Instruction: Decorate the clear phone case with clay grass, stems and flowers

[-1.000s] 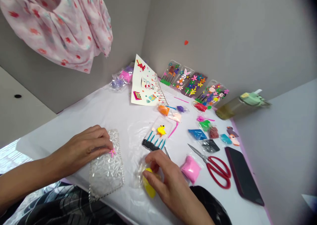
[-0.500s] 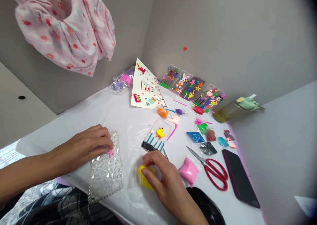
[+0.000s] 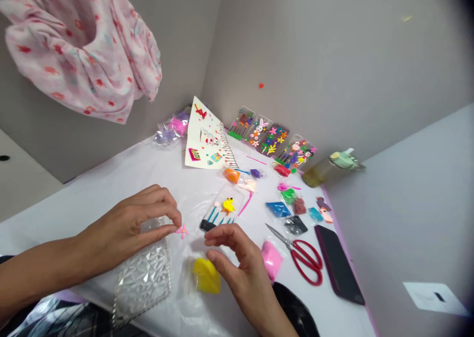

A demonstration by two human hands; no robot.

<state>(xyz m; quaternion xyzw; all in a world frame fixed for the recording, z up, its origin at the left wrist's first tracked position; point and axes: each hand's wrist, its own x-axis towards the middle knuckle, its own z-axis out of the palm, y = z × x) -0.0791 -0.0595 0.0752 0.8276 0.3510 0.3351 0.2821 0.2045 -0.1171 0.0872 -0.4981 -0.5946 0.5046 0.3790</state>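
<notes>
Between thumb and forefinger my left hand pinches a small pink clay flower with a yellowish centre, held above the table. Beneath that hand lies a clear tray with a faceted pattern. My right hand hovers with thumb and fingers apart, nothing visible between them. Just left of it sits a bag of yellow clay. Past my right fingertips is a clear phone case bearing a yellow clay duck, blue stems and a black strip; my fingers hide part of its lower edge.
Red-handled scissors, a dark phone and a bag of pink clay lie at right. Several clay packets, including a blue one, spread behind. Decorated cases and a bottle stand by the wall. A floral cloth hangs upper left.
My left hand has lifted the pink flower off the faceted tray and carried it right. My right hand has moved off the yellow clay bag. The view has shifted slightly.
</notes>
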